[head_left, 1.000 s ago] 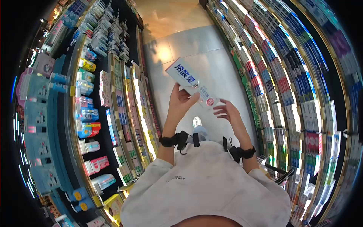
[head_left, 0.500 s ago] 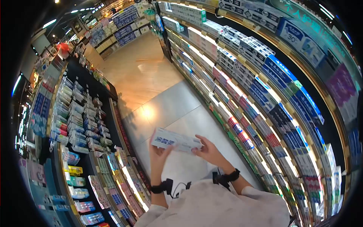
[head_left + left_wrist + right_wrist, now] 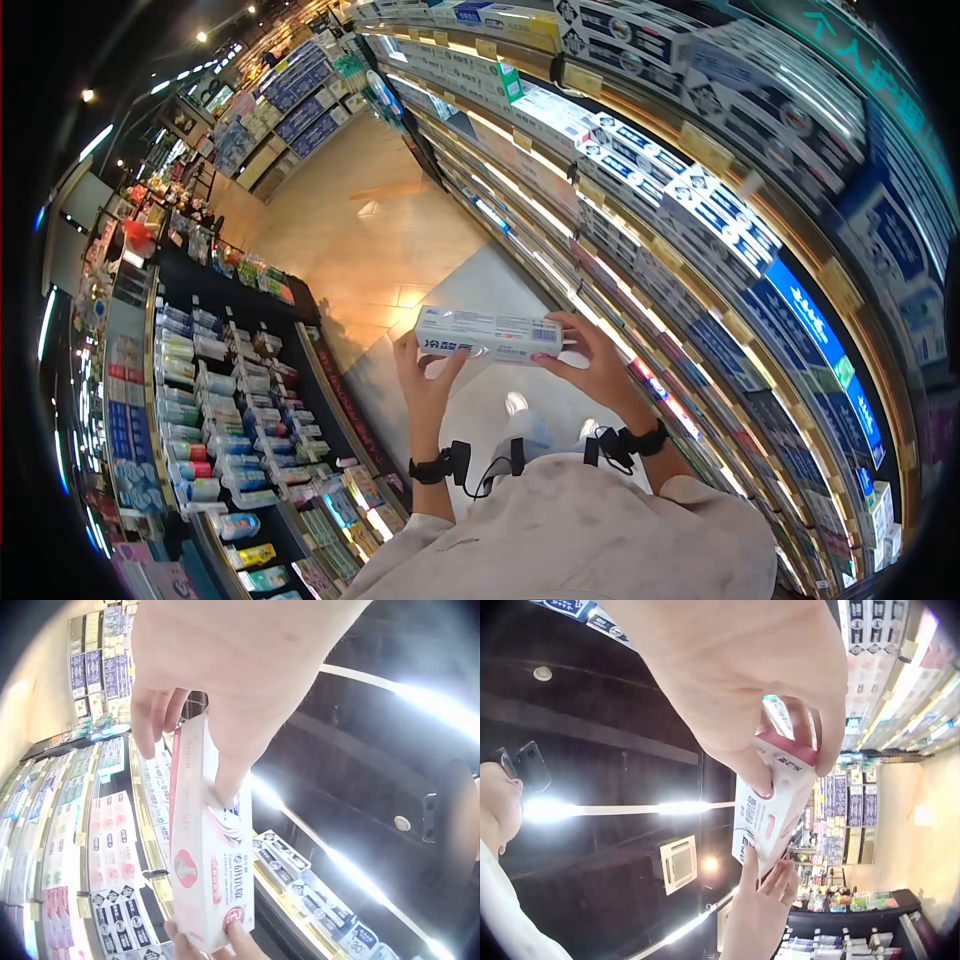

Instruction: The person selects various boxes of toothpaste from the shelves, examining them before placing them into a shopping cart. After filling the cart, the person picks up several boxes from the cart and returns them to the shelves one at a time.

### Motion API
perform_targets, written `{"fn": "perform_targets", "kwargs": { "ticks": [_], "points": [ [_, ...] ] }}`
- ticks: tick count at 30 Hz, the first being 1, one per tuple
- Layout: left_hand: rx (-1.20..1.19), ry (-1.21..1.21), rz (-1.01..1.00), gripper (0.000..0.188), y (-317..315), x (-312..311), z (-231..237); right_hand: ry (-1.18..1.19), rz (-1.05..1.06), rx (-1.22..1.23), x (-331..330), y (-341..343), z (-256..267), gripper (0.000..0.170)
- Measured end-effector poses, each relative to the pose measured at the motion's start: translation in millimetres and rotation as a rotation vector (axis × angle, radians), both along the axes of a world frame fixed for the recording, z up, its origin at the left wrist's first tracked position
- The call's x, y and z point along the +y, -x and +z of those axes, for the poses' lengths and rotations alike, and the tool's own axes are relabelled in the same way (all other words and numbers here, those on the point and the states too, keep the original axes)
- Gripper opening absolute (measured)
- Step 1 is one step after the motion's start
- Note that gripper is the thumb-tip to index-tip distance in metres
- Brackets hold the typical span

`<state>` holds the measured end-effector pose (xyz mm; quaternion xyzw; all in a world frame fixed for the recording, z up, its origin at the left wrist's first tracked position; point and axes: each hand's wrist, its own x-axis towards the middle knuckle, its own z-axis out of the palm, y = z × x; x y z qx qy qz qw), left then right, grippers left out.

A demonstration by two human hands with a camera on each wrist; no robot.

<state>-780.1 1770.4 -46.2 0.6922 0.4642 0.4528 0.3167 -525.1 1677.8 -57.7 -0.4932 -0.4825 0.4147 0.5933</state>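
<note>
Both hands hold a white toothpaste box (image 3: 492,326) in front of the body, with its long side roughly level. My left hand (image 3: 424,385) grips its left end, thumb on the near face and fingers behind. At the other end, my right hand (image 3: 597,372) pinches the box between thumb and fingers. Dark blue lettering and a barcode face up in the head view. Pink edging and a round red mark show on the toothpaste box (image 3: 210,851) in the left wrist view. A reddish end panel (image 3: 789,748) lies between the right thumb and fingers in the right wrist view.
Lit shelves (image 3: 640,215) packed with toothpaste boxes rise along the right side. To the left stands a rack (image 3: 225,400) of hanging packs. A tiled aisle floor (image 3: 350,230) runs between them, with more stocked shelves (image 3: 300,105) at the far end.
The right hand has closed in from beside the box and now grips its right end. The box has turned from slanting to nearly level, rolling another face up. The head view has swung up the aisle.
</note>
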Motion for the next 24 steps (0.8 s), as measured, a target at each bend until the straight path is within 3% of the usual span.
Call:
{"fn": "perform_targets", "kwargs": {
  "ticks": [3, 5, 7, 9, 15, 16, 18, 20, 21, 24],
  "points": [
    [-0.004, -0.014, -0.116, 0.06, -17, 65, -11, -0.079, -0.193, -0.438, 38, -18, 15, 0.055],
    [-0.018, -0.026, -0.221, 0.065, -34, 113, -15, -0.164, -0.334, -0.562, 63, -25, 22, 0.055],
    [-0.031, -0.033, -0.314, 0.067, -53, 156, -16, -0.072, -0.451, -0.559, 87, -28, 20, 0.054],
    [-0.048, -0.077, -0.48, 0.073, -68, 205, -22, -0.01, -0.603, -0.409, 111, -24, 25, 0.054],
    [-0.169, 0.027, -0.782, 0.076, -94, 303, 16, 0.044, -0.902, -0.562, 168, -12, 28, 0.057],
    [-0.134, -0.155, -0.764, 0.073, -100, 322, 15, 0.054, -0.932, -0.618, 178, -10, 31, 0.058],
    [-0.116, -0.231, -0.756, 0.07, -111, 353, 12, 0.032, -0.985, -0.727, 200, -9, 40, 0.058],
    [-0.099, -0.191, -0.79, 0.066, -125, 370, 9, 0.055, -1.035, -0.8, 209, -5, 52, 0.058],
    [-0.224, -0.111, -0.813, 0.063, -134, 374, 11, 0.066, -1.068, -0.815, 214, -4, 56, 0.058],
    [-0.201, -0.215, -0.894, 0.06, -158, 396, 10, 0.087, -1.135, -0.817, 224, -16, 58, 0.061]
  ]
}}
